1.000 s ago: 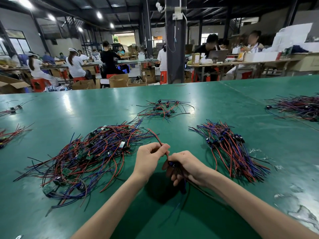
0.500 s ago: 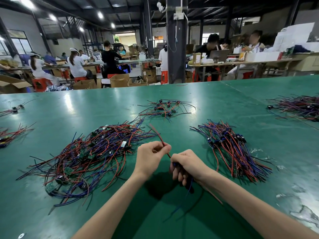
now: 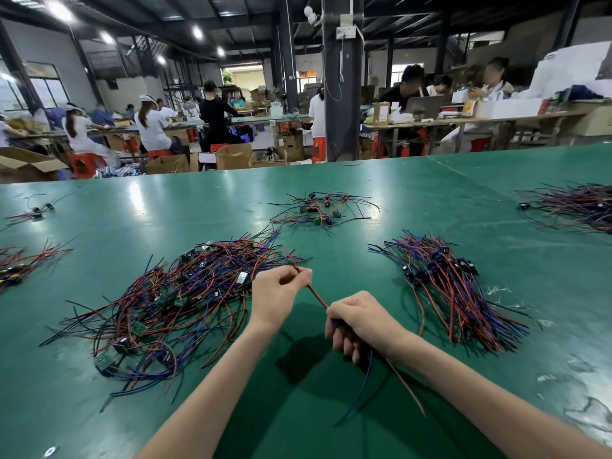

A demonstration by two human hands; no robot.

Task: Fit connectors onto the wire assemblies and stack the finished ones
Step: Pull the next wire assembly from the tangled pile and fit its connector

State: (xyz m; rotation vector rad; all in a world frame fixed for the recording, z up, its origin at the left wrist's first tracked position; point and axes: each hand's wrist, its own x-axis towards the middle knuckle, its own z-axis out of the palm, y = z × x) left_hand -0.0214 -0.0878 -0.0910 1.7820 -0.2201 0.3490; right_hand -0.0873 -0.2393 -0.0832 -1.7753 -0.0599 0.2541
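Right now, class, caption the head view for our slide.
Left hand and right hand hold a red wire over the green table, beside a tangled wire pile.

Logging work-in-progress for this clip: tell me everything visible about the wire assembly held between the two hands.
The wire assembly is thin, plastic-looking insulated leads, red and blue. One red lead runs taut and slanted between the hands: the left hand pinches near its upper end, the right hand grips its lower part, where a dark blue bit peeks out. A blue tail and a red tail trail out below the right hand.
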